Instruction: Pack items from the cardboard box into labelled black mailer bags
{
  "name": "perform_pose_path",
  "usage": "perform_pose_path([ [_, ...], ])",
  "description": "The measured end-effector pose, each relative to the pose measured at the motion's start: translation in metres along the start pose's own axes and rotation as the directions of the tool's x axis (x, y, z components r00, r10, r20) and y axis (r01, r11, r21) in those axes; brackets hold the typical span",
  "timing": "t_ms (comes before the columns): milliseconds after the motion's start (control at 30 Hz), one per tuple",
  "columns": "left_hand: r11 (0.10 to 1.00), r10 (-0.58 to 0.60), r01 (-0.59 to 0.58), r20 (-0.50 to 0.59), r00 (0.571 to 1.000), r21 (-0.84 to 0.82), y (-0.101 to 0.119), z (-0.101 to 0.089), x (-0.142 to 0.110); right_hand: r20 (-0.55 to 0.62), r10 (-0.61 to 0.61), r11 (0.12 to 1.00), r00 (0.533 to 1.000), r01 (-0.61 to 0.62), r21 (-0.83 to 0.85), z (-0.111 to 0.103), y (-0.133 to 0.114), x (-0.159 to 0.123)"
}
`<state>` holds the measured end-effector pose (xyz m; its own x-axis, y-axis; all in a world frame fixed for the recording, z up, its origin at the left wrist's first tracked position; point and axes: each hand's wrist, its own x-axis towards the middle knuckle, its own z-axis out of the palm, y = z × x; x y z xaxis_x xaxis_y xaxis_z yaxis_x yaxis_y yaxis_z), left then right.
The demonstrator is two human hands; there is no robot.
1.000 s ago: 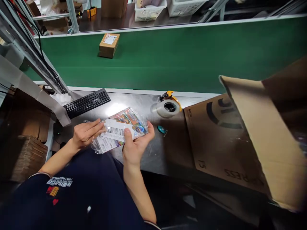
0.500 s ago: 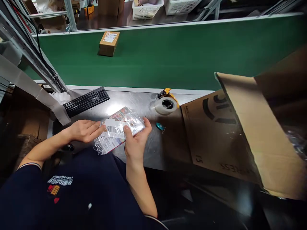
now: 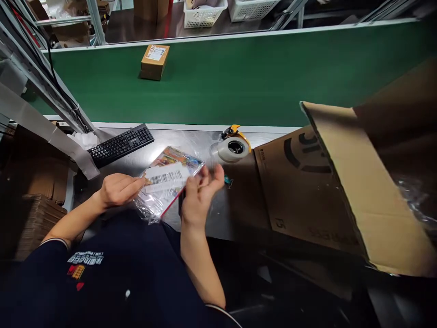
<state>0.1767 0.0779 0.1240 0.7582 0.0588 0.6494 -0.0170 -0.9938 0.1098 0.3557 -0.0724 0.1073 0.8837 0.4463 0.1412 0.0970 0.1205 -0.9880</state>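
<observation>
A flat, colourful package (image 3: 165, 193) in crinkled clear plastic tilts above the metal table in front of my body. A white barcode label (image 3: 167, 177) lies across its face, and a red edge shows along its lower right side. My left hand (image 3: 119, 190) pinches the left side by the label. At the right edge, my right hand (image 3: 200, 198) has its thumb and a fingertip against the package, with the other fingers curled and slightly apart. Something dark, which I cannot make out, shows beside the right palm.
A tape dispenser (image 3: 234, 146) and a small teal object (image 3: 228, 181) lie to the right. The keyboard (image 3: 121, 145) is at the left. A large open carton (image 3: 297, 191) fills the right side. Beyond runs a green conveyor belt (image 3: 239, 86) with a small brown box (image 3: 154, 63).
The package has turned, its barcode label now showing flatter and more plainly. My right thumb has slid from its face to the right edge, and my left fingers have closed on the left side.
</observation>
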Motion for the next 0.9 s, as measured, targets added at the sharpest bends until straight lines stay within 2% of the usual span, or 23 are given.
perform_pose_path([
  [33,0.998,-0.056,0.056,-0.004,0.998,0.035,0.003,0.003,0.001,-0.076,-0.114,0.993,0.991,0.111,-0.040,-0.004,-0.006,-0.006],
  [67,0.988,-0.141,0.139,0.016,0.990,0.065,0.006,0.007,0.003,-0.115,-0.251,0.967,0.961,0.243,-0.084,-0.009,-0.014,-0.013],
  [100,0.968,-0.237,0.232,0.048,0.970,0.092,0.010,0.011,0.006,-0.080,-0.386,0.920,0.919,0.377,-0.111,-0.013,-0.022,-0.021],
  [133,0.941,-0.327,0.317,0.076,0.942,0.115,0.013,0.016,0.009,0.023,-0.493,0.863,0.870,0.492,-0.115,-0.017,-0.029,-0.030],
  [167,0.913,-0.397,0.385,0.083,0.914,0.133,0.017,0.021,0.012,0.167,-0.550,0.816,0.818,0.569,-0.101,-0.019,-0.035,-0.037],
  [200,0.892,-0.441,0.428,0.064,0.895,0.147,0.021,0.026,0.016,0.314,-0.550,0.796,0.774,0.600,-0.084,-0.020,-0.039,-0.042],
  [233,0.881,-0.458,0.448,0.031,0.889,0.154,0.024,0.030,0.020,0.432,-0.503,0.804,0.749,0.588,-0.085,-0.018,-0.041,-0.046],
  [267,0.879,-0.456,0.451,-0.003,0.890,0.155,0.027,0.035,0.024,0.492,-0.431,0.830,0.756,0.546,-0.113,-0.015,-0.041,-0.048],
  [367,0.901,-0.394,0.402,-0.080,0.916,0.161,0.034,0.043,0.034,0.433,-0.187,0.933,0.882,0.297,-0.202,-0.003,-0.033,-0.047],
  [400,0.911,-0.363,0.377,-0.108,0.926,0.168,0.035,0.043,0.037,0.411,-0.103,0.958,0.906,0.202,-0.204,0.001,-0.030,-0.046],
  [467,0.925,-0.305,0.334,-0.170,0.937,0.180,0.036,0.043,0.043,0.396,0.038,0.977,0.918,0.049,-0.205,0.005,-0.026,-0.046],
  [533,0.942,-0.247,0.285,-0.207,0.947,0.180,0.036,0.042,0.047,0.405,0.102,0.974,0.909,-0.009,-0.225,0.006,-0.024,-0.045],
  [700,0.960,-0.159,0.210,-0.254,0.954,0.186,0.038,0.039,0.055,0.490,0.138,0.942,0.861,0.039,-0.333,0.004,-0.031,-0.030],
  [800,0.961,-0.117,0.186,-0.307,0.945,0.207,0.035,0.039,0.057,0.546,0.088,0.873,0.833,0.200,-0.446,0.004,-0.040,-0.018],
  [900,0.957,-0.074,0.163,-0.343,0.937,0.238,0.031,0.037,0.059,0.561,-0.033,0.766,0.827,0.381,-0.517,0.005,-0.044,-0.011],
])
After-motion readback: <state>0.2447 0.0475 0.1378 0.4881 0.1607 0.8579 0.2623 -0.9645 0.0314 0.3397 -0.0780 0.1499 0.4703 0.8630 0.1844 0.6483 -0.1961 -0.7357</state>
